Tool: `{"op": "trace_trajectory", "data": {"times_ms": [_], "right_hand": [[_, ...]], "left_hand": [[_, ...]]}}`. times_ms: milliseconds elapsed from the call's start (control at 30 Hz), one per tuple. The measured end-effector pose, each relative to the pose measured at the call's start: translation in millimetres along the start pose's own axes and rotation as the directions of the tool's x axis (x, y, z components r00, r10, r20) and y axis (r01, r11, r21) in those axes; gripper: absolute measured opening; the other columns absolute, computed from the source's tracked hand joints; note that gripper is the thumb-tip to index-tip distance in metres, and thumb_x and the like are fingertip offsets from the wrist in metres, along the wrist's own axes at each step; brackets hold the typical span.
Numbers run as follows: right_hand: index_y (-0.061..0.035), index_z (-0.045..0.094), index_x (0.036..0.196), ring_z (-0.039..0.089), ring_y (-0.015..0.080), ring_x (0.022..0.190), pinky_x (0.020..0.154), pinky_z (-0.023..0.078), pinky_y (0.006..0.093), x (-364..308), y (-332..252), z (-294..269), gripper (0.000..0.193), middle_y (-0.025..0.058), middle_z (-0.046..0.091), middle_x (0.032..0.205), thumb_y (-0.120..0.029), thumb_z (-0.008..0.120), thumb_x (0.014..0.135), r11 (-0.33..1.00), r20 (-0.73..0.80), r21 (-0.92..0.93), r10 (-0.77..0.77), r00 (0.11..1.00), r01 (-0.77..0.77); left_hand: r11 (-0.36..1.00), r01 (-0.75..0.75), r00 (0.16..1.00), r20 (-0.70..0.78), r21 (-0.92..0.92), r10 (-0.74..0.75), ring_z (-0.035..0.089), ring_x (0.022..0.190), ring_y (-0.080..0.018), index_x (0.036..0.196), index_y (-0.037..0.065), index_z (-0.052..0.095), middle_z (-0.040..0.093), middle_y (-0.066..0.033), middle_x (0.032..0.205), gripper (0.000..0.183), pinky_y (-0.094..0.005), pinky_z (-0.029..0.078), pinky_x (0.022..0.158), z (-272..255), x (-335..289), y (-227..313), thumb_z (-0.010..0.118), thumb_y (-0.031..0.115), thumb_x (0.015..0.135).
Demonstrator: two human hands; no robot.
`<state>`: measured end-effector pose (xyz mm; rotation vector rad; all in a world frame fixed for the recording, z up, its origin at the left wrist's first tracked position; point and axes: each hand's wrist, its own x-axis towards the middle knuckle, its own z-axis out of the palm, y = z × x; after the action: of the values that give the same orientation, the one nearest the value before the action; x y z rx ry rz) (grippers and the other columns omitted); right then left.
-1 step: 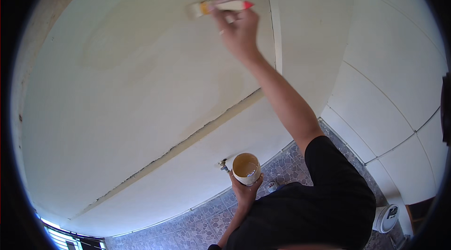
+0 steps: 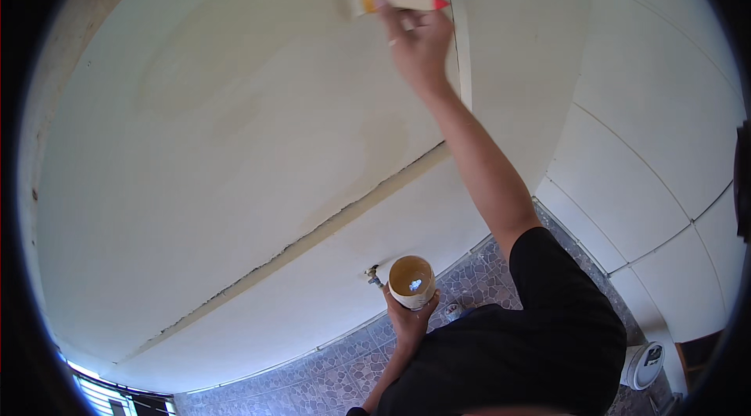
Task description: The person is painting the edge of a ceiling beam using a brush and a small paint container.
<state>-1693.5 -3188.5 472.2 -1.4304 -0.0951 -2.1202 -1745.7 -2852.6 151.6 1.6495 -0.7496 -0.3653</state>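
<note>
My right hand (image 2: 422, 37) is closed around a paintbrush (image 2: 411, 1) with a pale handle and a red tip. Its bristles point left, at the surface of the off-white wall (image 2: 266, 158), and are smeared by motion. Lower down, my left hand (image 2: 410, 322) grips a round paint container (image 2: 411, 279) from below and the sides. The container's mouth faces up, and a bright reflection shows on the liquid inside. Darker, damp-looking patches spread over the wall left of the brush.
A metal tap (image 2: 373, 275) sticks out of the wall beside the container. A rough-edged ledge (image 2: 313, 230) crosses the wall diagonally. Patterned tiles (image 2: 344, 377) cover the floor. At the lower right stands a white bucket (image 2: 643, 364), below a panelled side wall (image 2: 649, 158).
The brush and my right hand have moved right and slightly up along the wall. My left hand and the container stay almost in place; the reflection inside has shifted.
</note>
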Motion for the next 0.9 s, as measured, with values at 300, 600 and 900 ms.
{"op": "trace_trajectory", "data": {"times_ms": [300, 600, 900], "right_hand": [[-0.0014, 0.071, 0.102, 0.071, 0.0323, 0.09, 0.073, 0.059, 0.0405, 2.4, -3.8, 10.4, 0.025, 0.0161, 0.072, 0.097, 0.011, 0.07, 0.08, 0.766, 0.03, -0.568, -0.346, 0.938, 0.301], [0.0028, 0.072, 0.103, 0.063, 0.0046, 0.07, 0.06, 0.05, 0.0237, -23.3, -51.8, 58.4, 0.011, 0.0058, 0.074, 0.088, -0.006, 0.077, 0.099, 0.949, 0.173, 0.219, 0.189, 0.967, -0.225], [-0.0005, 0.071, 0.1, 0.072, 0.0178, 0.071, 0.063, 0.057, 0.0306, 68.5, -10.1, -34.8, 0.005, 0.0109, 0.074, 0.086, -0.003, 0.074, 0.096, 0.946, -0.18, -0.317, 0.011, 0.984, -0.068]], "left_hand": [[0.999, -0.051, 0.998, -0.042, 0.011, 0.052, 0.068, 0.116, -0.0318, 0.14, -0.001, 0.045, 0.066, -0.0192, 0.125, 0.089, -0.044, 0.055, 0.098, -5.1, -0.5, -4.1, 0.098, 0.023, 0.074], [0.998, -0.064, 0.995, -0.078, 0.005, 0.064, 0.068, 0.116, -0.0302, 0.141, -0.001, 0.044, 0.066, -0.0191, 0.125, 0.09, -0.043, 0.055, 0.098, -15.5, -1.6, -4.2, 0.099, 0.022, 0.073], [0.999, -0.044, 0.997, -0.057, 0.027, 0.045, 0.069, 0.116, -0.0306, 0.141, -0.001, 0.044, 0.066, -0.0192, 0.125, 0.089, -0.043, 0.056, 0.097, -19.4, -6.7, -1.2, 0.098, 0.021, 0.074]]}}
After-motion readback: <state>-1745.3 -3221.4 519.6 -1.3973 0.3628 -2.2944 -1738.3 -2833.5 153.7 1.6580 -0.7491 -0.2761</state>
